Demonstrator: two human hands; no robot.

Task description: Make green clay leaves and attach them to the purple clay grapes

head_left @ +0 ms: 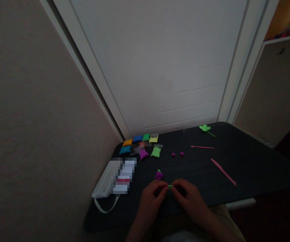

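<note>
Between the fingertips of both hands is a small piece of light green clay (170, 187), held just above the dark table. My left hand (152, 196) pinches its left end, and my right hand (188, 195) pinches the other. Just beyond the left fingers lies a purple clay cluster (159, 175) with a curved green bit on top, like a bunch of grapes. Two small purple clay balls (173, 154) rest farther back on the table.
Bags of coloured clay (156, 151) lie at the back left. A white case with a strap (107, 179) is on the left. To the right are a pink modelling knife (223, 171), a thin pink tool (202, 147) and a green clover shape (205, 128). A white door (165, 60) stands behind the table.
</note>
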